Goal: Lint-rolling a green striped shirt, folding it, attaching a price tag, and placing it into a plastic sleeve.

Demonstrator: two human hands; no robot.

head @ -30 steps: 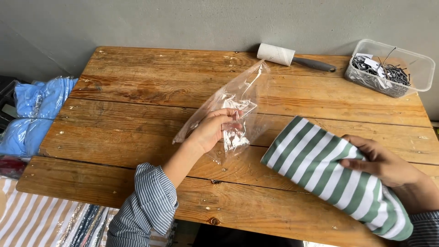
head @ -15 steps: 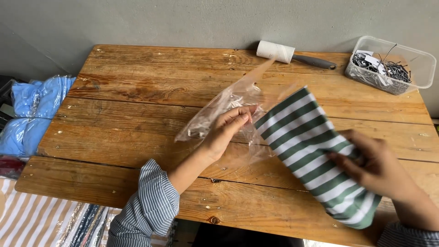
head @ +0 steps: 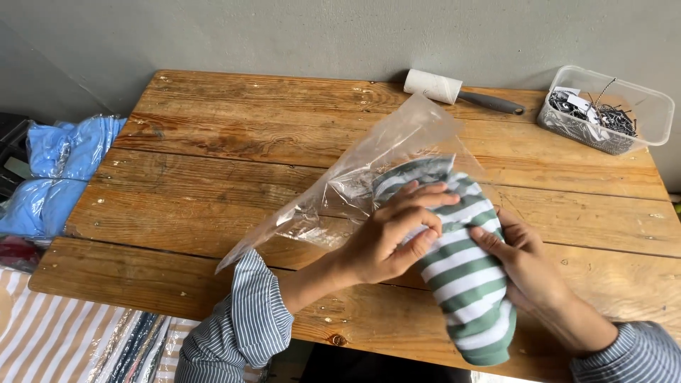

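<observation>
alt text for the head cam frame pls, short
Two hands, the left hand and right hand, slide a folded green-and-white striped garment into a clear plastic bag over a wooden table. A lint roller and a clear tub sit at the far edge.

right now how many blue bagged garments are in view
2: both left of the wooden table, the upper blue bagged garment above the lower blue bagged garment; more may sit out of frame.

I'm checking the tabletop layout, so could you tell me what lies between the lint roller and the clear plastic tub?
In the head view, only bare wooden table shows between the lint roller and the clear plastic tub; the roller's dark handle points toward the tub.
</observation>
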